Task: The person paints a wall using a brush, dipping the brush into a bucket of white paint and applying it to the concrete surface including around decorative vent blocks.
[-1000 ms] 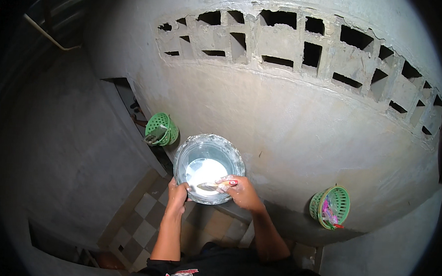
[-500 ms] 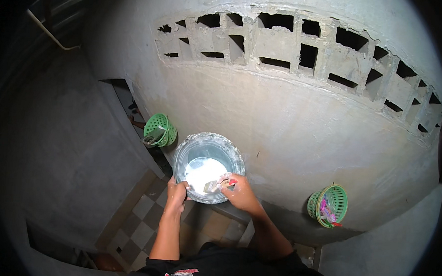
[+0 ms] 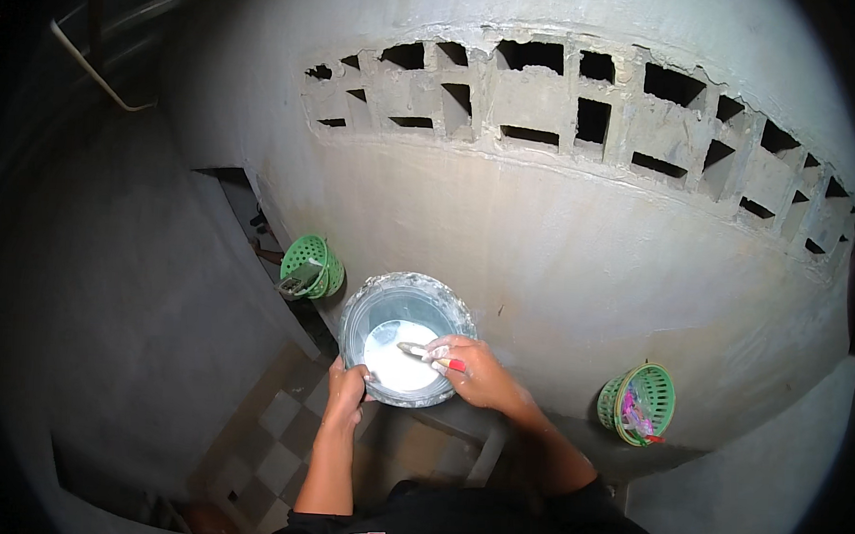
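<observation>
A grey bucket (image 3: pixel 357 312) with a smeared, crusted rim holds white paint (image 3: pixel 391 370) in its bottom. My left hand (image 3: pixel 348 388) is closed on the bucket's near left side, thumb on the rim and the other fingers partly hidden. My right hand (image 3: pixel 478 372) grips a paintbrush (image 3: pixel 411 348) by its handle, over the right part of the bucket. The handle has a red end, and the brush head points left above the white paint. White smears mark the right fingers. Whether the bristles touch the paint, I cannot tell.
Ahead rises a grey plastered wall (image 3: pixel 552 253) with a band of vent blocks (image 3: pixel 531 90). Two green baskets hang on it, the left one (image 3: pixel 328 274) with a greyish object, the right one (image 3: pixel 608 409) with pink items. A doorway (image 3: pixel 242 202) is at left, checkered tiles (image 3: pixel 280 466) below.
The brush has turned in my right hand, its head now seen narrower and higher over the paint. Bucket and hands sit slightly lower in the view, as does the wall.
</observation>
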Demonstrator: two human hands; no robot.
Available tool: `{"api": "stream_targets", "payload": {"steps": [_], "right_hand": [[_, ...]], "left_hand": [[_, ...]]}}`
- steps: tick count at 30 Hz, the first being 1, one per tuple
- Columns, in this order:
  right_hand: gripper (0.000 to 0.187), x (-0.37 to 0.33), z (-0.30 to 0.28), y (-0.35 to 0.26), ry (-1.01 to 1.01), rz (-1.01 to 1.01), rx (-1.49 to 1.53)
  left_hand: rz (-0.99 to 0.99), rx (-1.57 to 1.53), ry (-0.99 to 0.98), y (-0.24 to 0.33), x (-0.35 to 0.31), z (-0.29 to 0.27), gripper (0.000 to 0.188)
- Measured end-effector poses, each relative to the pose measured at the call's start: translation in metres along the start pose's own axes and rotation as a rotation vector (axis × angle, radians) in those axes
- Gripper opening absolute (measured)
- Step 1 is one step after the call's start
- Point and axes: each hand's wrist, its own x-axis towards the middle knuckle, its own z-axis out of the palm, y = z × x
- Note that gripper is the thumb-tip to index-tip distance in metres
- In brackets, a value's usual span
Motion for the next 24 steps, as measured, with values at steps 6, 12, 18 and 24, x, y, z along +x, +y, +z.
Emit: {"api": "stream_targets", "payload": {"steps": [6, 12, 18, 24], "right_hand": [[0.023, 0.007, -0.012, -0.002, -0.088, 0.039, -0.083], [0.033, 0.017, -0.035, -0.005, 0.024, 0.065, -0.122], [0.032, 0.05, -0.08, -0.022, 0.44, -0.166, -0.599], [0.039, 0.02, -0.061, 0.072, 0.334, -0.04, -1.003]], "left_hand": [[-0.044, -0.039, 0.002, -0.006, 0.005, -0.002, 0.057], [-0.034, -0.023, 0.012, -0.015, 0.012, -0.006, 0.057], [-0.031, -0.012, -0.002, -0.022, 0.019, -0.011, 0.06], [-0.024, -0.042, 0.011, -0.016, 0.011, -0.013, 0.066]]}}
